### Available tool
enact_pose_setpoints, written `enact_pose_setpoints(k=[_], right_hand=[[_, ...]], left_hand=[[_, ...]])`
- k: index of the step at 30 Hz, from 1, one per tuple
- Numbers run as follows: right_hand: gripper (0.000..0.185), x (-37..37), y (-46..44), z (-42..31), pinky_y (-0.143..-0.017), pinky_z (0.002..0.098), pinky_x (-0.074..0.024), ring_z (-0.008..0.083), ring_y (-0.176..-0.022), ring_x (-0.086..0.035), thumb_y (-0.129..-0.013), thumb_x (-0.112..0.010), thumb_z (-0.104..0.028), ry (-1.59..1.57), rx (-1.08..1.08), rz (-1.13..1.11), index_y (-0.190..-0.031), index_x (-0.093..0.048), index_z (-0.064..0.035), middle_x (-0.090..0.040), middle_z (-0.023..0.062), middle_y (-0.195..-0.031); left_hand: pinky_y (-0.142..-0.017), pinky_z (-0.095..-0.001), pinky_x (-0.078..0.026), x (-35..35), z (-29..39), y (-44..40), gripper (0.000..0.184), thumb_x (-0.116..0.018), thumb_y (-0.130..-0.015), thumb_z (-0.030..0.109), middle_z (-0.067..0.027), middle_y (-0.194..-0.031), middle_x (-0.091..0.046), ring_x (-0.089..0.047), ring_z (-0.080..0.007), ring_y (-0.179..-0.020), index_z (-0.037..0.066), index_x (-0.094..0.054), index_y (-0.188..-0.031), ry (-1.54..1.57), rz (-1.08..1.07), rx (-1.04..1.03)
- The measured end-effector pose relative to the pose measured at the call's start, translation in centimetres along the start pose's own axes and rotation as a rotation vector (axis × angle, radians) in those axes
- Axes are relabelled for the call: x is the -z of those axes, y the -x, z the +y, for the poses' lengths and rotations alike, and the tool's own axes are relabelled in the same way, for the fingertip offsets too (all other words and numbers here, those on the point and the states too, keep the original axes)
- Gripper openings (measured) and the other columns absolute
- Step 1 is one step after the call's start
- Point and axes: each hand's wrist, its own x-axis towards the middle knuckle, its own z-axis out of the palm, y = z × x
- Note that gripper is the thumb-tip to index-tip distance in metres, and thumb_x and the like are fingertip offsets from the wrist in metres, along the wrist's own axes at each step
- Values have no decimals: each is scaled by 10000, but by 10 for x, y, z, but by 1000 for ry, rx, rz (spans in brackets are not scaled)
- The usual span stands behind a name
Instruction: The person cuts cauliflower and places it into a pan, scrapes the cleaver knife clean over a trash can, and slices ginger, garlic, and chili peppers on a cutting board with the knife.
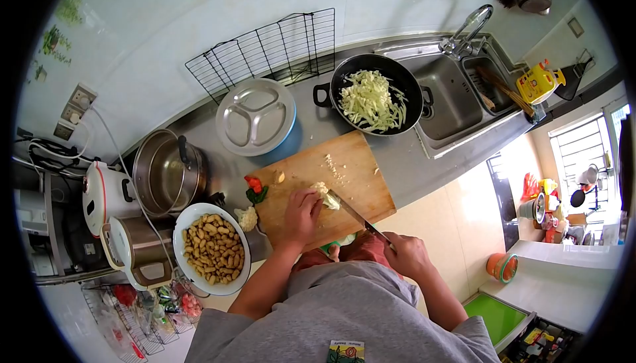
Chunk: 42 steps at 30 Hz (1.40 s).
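While my right hand (407, 255) grips the knife (356, 214) by its handle, my left hand (303, 216), fingers bent, steadies the cauliflower piece (330, 200) against the blade, on the wooden board (285, 169). Piece is probably light, firm, crumbly; best held from the top, fingertips tucked back. Board lies flat on the steel counter (411, 176), pan (412, 89) and divided plate (244, 130) close by. Bright kitchen, pale wall (377, 5), sink (452, 92) on the right.
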Motion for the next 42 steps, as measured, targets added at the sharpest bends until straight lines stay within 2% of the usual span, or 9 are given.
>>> enact_pose_setpoints(k=[12, 16, 18, 25, 28, 30, 36, 39, 42], right_hand=[[310, -19, 3, -2, -582, 427, -526, 319, -634, -651, -836, -603, -147, 20, 23, 86, -1140, -656, -111, -664, 126, -720], [354, -18, 5, -6, -555, 423, -522, 302, -601, -642, -834, -611, -146, 91, 27, 72, -1187, -641, -131, -654, 114, -693], [267, -12, 5, -11, -572, 442, -542, 331, -611, -657, -817, -628, -198, 84, -2, 59, -1075, -655, -132, -690, 126, -794], [245, -15, 8, -6, -559, 433, -541, 326, -606, -656, -814, -628, -186, 71, 10, 99, -1046, -670, -121, -692, 126, -807], [283, -16, 8, -7, -521, 426, -508, 300, -568, -632, -827, -610, -143, 59, 66, 150, -1107, -646, -119, -648, 115, -677], [303, -12, 3, -12, -631, 469, -545, 350, -666, -666, -846, -608, -225, 76, -71, -48, -1130, -638, -124, -692, 145, -836], [324, -18, -16, -29, -700, 482, -537, 362, -757, -681, -881, -576, -250, 126, -169, -213, -1148, -603, -68, -682, 207, -836], [331, -18, -17, -43, -679, 475, -539, 360, -746, -689, -884, -578, -257, 168, -65, -170, -1096, -573, -2, -677, 218, -788], [320, -17, -25, -53, -651, 459, -543, 359, -722, -693, -867, -603, -246, 174, -157, -280, -1038, -546, 19, -677, 196, -739]], left_hand=[[-747, -384, -512, -8, -9, -1, 144, -737, -782, 42, -107, -985, -638, -612, -312, -907, 51, -642, -890, 18, 38, 76], [-763, -378, -514, -8, -12, -1, 162, -741, -784, 42, -106, -1003, -643, -618, -307, -922, 47, -647, -916, 41, 13, 98], [-768, -380, -513, -7, -11, -2, 169, -740, -782, 36, -106, -1002, -642, -614, -308, -929, 47, -647, -923, 26, 7, 74], [-783, -392, -502, -4, -7, -4, 187, -742, -767, 28, -104, -972, -631, -606, -314, -919, 56, -633, -916, 22, 13, 11], [-787, -393, -500, -4, -6, -4, 196, -741, -755, 13, -111, -974, -630, -603, -318, -923, 42, -631, -915, 15, 14, -1], [-788, -392, -499, -5, -6, -3, 197, -738, -751, 2, -115, -975, -630, -601, -320, -925, 36, -631, -913, 23, 21, -10], [-788, -396, -493, -3, -10, 1, 199, -727, -744, -19, -124, -982, -630, -598, -326, -924, 21, -631, -914, 55, 5, -33], [-786, -403, -492, -4, -13, 3, 189, -723, -750, -15, -125, -988, -631, -598, -329, -923, 17, -630, -911, 56, 9, -37], [-785, -410, -493, -5, -14, 6, 165, -712, -762, -7, -129, -992, -633, -600, -333, -925, 13, -627, -902, 44, 10, -14]])
